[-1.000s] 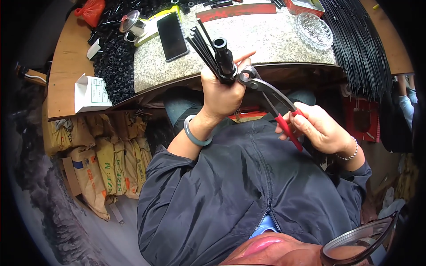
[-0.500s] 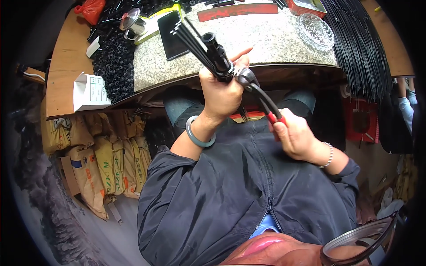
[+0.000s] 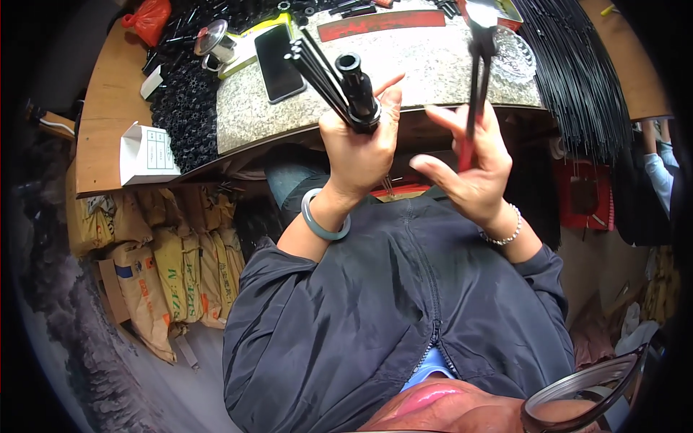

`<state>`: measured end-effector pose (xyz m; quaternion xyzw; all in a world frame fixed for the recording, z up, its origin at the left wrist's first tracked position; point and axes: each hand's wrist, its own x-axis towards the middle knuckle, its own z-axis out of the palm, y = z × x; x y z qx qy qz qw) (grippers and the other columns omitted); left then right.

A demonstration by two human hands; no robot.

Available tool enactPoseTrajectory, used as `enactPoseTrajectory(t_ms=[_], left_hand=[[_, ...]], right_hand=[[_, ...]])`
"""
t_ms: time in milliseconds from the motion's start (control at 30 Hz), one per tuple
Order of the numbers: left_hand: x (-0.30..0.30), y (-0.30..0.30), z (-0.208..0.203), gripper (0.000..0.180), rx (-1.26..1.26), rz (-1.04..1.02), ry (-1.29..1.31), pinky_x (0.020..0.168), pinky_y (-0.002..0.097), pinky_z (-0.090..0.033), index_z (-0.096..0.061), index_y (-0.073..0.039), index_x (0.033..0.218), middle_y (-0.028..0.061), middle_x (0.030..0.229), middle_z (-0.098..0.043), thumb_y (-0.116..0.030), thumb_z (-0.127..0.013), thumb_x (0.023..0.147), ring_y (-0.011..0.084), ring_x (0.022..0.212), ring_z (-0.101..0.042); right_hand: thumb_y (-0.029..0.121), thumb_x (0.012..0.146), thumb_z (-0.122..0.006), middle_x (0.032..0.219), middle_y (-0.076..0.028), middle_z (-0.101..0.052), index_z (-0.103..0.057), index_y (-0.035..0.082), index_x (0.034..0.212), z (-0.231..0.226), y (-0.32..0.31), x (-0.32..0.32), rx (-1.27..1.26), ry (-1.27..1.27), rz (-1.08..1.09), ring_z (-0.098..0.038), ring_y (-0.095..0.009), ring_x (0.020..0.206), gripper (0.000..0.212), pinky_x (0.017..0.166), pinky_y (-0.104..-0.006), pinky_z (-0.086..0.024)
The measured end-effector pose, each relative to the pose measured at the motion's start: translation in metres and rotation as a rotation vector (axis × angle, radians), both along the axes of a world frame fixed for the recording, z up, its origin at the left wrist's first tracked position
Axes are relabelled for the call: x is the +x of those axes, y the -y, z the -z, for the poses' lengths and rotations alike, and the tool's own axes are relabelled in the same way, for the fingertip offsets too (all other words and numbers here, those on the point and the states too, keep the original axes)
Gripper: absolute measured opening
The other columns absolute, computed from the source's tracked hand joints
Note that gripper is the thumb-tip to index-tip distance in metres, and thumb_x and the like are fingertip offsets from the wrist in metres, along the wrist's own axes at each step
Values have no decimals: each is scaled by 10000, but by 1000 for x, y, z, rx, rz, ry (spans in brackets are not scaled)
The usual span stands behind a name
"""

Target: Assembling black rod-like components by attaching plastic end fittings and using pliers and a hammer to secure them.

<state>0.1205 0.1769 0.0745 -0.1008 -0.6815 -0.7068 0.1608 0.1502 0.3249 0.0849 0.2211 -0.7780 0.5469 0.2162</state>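
Observation:
My left hand (image 3: pixel 354 162) is closed around a black stepped tube (image 3: pixel 359 101) with a hollow upper end. The same fist holds several thin black rods (image 3: pixel 317 76) with pale tips, slanting up to the left beside the tube. In my right hand (image 3: pixel 485 169) is a pair of pliers (image 3: pixel 481 50) with red grips, its head pointing away over the table. The thumb and a finger of that hand are spread while the pliers lie against the palm and other fingers. The pliers are apart from the tube.
A dark phone (image 3: pixel 280 65) lies on the speckled tabletop (image 3: pixel 397 68). Black small parts (image 3: pixel 189 119) are heaped at left, near a white box (image 3: pixel 148 155). A glass dish (image 3: pixel 514 58), long black rods (image 3: pixel 574 79) and a red strip (image 3: pixel 382 25) lie farther over.
The pliers have come off the tube in my left hand. My right hand has moved up and forward, swinging them toward the table's back. My left hand stays nearly in place.

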Motion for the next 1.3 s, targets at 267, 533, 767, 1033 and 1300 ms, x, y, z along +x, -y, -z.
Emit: enactPoseTrajectory(t_ms=[267, 533, 767, 1033, 1300], left_hand=[[1, -3, -1, 125, -25, 9, -156, 593, 233, -452, -648, 57, 922, 60, 743, -642, -4, -608, 821, 81, 683, -578], [-10, 20, -12, 146, 84, -58, 153, 385, 183, -266, -668, 34, 944, -69, 513, -487, -70, -597, 869, -1, 417, -405], [-16, 13, 0, 183, 84, -5, 96, 363, 176, -289, -635, 72, 988, -38, 494, -465, -60, -576, 876, 17, 392, -406], [-16, 12, 2, 199, 70, 2, 80, 365, 174, -287, -631, 75, 1000, -45, 521, -464, -67, -584, 870, 13, 397, -393], [-3, 10, -6, 225, 74, 79, 32, 385, 183, -238, -630, 87, 997, -45, 561, -469, -98, -602, 872, 7, 432, -367]], right_hand=[[43, 687, -753, 757, -52, -605, -664, 15, 839, -18, 16, -16, 92, -162, 2, -529, -206, 750, 178, 698, -300, -436], [109, 668, -737, 810, -60, -547, -648, 69, 847, -29, -39, -3, 671, -253, 131, -547, -187, 632, 204, 523, -275, -452], [183, 703, -717, 850, -27, -547, -640, 99, 847, -40, -44, -6, 954, -503, 230, -545, -150, 677, 184, 518, -254, -419], [156, 701, -733, 903, -102, -565, -588, 25, 788, -38, -42, 2, 1031, -554, 251, -563, -216, 676, 215, 564, -307, -467], [-57, 691, -597, 548, -110, -540, -401, 2, 813, -33, -56, 13, -279, 1381, -855, -577, -205, 413, 239, 364, -278, -469]])
